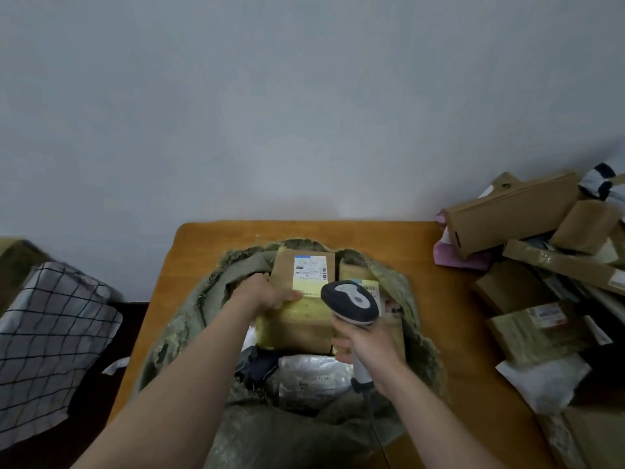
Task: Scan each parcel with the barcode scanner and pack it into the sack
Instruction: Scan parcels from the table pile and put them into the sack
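A green woven sack (189,319) lies open on the wooden table (449,319). In its mouth sits a brown cardboard parcel (297,319) with a white shipping label and yellow tape. My left hand (267,292) grips that parcel at its left edge, thumb on the top face. My right hand (368,350) holds the handle of a grey and white barcode scanner (351,301), whose head hovers over the parcel's right side. A second labelled parcel (368,286) lies behind the scanner in the sack. A clear plastic mailer (311,374) and a dark bag lie in the sack's near part.
A heap of cardboard boxes (514,211), taped parcels (537,330) and a white mailer (544,380) covers the table's right side. A pink bag (456,255) lies under the boxes. A checked cloth (50,326) lies left of the table. The scanner's cable runs down toward me.
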`<state>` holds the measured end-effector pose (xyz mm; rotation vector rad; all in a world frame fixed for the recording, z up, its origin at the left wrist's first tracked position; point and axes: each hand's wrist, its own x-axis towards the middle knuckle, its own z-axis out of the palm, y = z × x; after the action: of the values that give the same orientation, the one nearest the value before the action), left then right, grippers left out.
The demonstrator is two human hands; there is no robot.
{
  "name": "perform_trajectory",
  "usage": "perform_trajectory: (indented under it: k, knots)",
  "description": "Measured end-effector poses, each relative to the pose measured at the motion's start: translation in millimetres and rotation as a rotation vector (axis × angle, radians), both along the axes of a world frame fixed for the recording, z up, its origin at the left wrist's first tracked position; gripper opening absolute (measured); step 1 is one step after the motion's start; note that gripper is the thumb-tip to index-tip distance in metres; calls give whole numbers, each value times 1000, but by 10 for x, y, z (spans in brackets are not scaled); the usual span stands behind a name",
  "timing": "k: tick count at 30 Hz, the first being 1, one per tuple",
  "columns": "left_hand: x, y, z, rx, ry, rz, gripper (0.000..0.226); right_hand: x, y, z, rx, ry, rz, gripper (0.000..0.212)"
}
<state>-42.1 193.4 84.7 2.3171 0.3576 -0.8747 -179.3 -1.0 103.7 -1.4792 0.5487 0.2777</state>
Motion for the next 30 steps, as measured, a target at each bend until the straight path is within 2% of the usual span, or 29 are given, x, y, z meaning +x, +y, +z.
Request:
perform_trajectory:
  k: [5,9,14,19,22,24,28,30]
  knots:
    - [95,-4,-107,40,-166,-115,86,91,122,-72,80,15,-2,35]
    - [156,-15,-148,3,-282,-115,95,194,151,-126,59,-7,-48,26]
    - [139,14,-233,-75,-239,-147,103,288,94,-241,48,9,-90,25]
    - [114,67,-230,-66,-165,-158,115,219,68,-301,67,59,-87,47]
    - [66,27,-221,-68,-164,-177,112,187,69,-280,85,62,-76,41]
    - [23,-24,-199,-6,-201,-217,107,154,63,-259,86,48,-72,37]
    - [-133,-183,-97,197,-322,-285,77,34,-32,-240,96,26,-137,31]
    - [-270,-309,-32,247,-396,-280,71,-57,-128,-220,98,14,-185,26]
